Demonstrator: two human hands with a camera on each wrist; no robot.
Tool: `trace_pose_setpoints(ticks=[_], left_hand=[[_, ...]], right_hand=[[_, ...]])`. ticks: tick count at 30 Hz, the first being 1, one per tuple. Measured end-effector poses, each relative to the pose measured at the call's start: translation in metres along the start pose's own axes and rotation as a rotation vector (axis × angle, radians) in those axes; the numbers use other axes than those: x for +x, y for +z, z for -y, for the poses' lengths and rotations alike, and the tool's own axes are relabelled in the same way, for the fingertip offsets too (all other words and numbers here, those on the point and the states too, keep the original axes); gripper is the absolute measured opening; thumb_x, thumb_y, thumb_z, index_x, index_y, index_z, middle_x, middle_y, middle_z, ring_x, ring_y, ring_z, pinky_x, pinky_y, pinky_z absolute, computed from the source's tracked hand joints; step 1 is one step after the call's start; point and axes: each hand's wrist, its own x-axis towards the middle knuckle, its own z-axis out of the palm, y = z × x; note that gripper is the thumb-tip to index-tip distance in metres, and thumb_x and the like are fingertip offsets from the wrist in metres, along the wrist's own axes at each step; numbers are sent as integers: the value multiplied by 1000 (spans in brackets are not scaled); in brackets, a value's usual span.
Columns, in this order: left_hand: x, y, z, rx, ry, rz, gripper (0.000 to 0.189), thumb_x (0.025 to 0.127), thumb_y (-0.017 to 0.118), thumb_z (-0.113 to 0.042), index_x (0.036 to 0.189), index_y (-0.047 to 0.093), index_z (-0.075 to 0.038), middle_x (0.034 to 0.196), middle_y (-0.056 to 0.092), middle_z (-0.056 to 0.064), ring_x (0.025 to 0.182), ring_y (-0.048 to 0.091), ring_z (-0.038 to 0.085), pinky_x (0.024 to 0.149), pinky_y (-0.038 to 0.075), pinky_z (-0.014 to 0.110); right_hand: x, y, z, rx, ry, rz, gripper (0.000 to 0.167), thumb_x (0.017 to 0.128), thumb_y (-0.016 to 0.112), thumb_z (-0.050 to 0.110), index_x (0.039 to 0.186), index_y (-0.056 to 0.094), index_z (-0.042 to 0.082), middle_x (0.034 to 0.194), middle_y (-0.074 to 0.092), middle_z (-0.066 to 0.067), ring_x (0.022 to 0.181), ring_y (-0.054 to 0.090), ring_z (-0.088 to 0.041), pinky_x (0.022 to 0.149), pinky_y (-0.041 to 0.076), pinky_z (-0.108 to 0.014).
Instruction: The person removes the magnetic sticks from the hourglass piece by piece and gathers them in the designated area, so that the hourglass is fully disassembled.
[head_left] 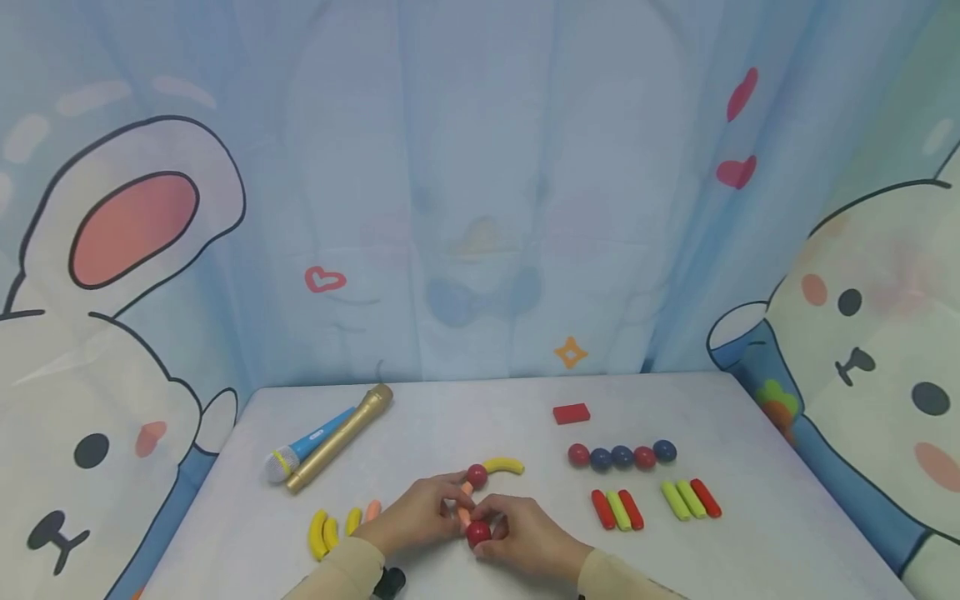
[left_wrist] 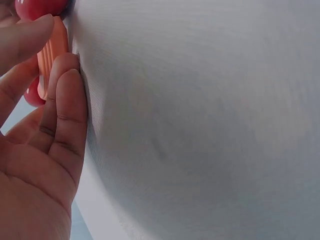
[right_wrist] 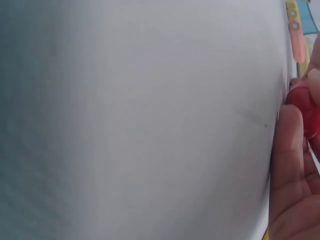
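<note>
My left hand (head_left: 420,512) pinches an orange rod (left_wrist: 57,40) between thumb and fingers at the near middle of the table. A red ball (head_left: 477,533) sits at the rod's near end, and my right hand (head_left: 528,533) holds that ball with thumb and fingertips. Beyond the left fingertips lies a second red ball (head_left: 476,476), at the rod's far end. From there a curved yellow rod (head_left: 504,465) points right, seemingly touching the ball. Fingers hide part of the orange rod. In the right wrist view, the held ball (right_wrist: 302,102) is partly covered by fingers.
Yellow rods (head_left: 318,534) and a pinkish rod (head_left: 372,510) lie left of the left hand. Behind them are a blue microphone (head_left: 311,442) and a gold tube-like piece (head_left: 341,437). At right are a red block (head_left: 572,413), red and blue balls (head_left: 622,456), and red and green sticks (head_left: 691,498).
</note>
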Motion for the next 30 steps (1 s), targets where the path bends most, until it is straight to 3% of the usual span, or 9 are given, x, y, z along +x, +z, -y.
trace_pose_setpoints(ticks=[7, 14, 19, 23, 27, 30], left_hand=[[2, 0, 1, 10, -12, 2, 24, 80, 83, -14, 99, 76, -28, 149, 49, 7, 99, 58, 9, 72, 50, 25], [3, 1, -1, 40, -36, 3, 22, 80, 82, -14, 96, 74, -28, 149, 49, 5, 111, 58, 16, 76, 48, 27], [1, 1, -2, 61, -39, 4, 19, 82, 83, -19, 95, 74, -29, 150, 48, 3, 103, 58, 11, 76, 48, 28], [-2, 0, -2, 69, -9, -2, 19, 81, 83, -17, 96, 74, -26, 149, 49, 4, 91, 56, 6, 76, 48, 26], [-5, 0, -3, 87, 21, -17, 20, 80, 81, -14, 96, 74, -24, 147, 51, 7, 103, 60, 12, 76, 48, 24], [-6, 0, -3, 89, 24, -20, 20, 80, 81, -13, 96, 74, -23, 146, 51, 7, 105, 60, 12, 75, 48, 23]], right_hand=[[3, -4, -5, 56, 21, 42, 31, 85, 81, 16, 112, 67, 22, 95, 63, 5, 81, 58, -20, 68, 50, -25], [-2, -10, -1, 98, 35, 108, 25, 91, 72, 15, 115, 64, 21, 98, 62, 1, 86, 55, -20, 69, 46, -26], [-20, -39, 1, 119, -26, 129, 29, 93, 68, 13, 121, 64, 17, 110, 62, 1, 92, 57, -23, 76, 51, -27], [-41, -87, -5, 95, -49, -18, 35, 91, 73, 16, 124, 62, 12, 116, 63, -2, 99, 59, -25, 81, 54, -28], [-65, -143, -26, 49, 24, -237, 50, 87, 79, 27, 129, 58, 8, 122, 62, -9, 108, 60, -30, 84, 57, -33], [-81, -184, -57, -23, 84, -359, 60, 88, 77, 35, 135, 54, 5, 126, 60, -15, 110, 60, -35, 84, 58, -39]])
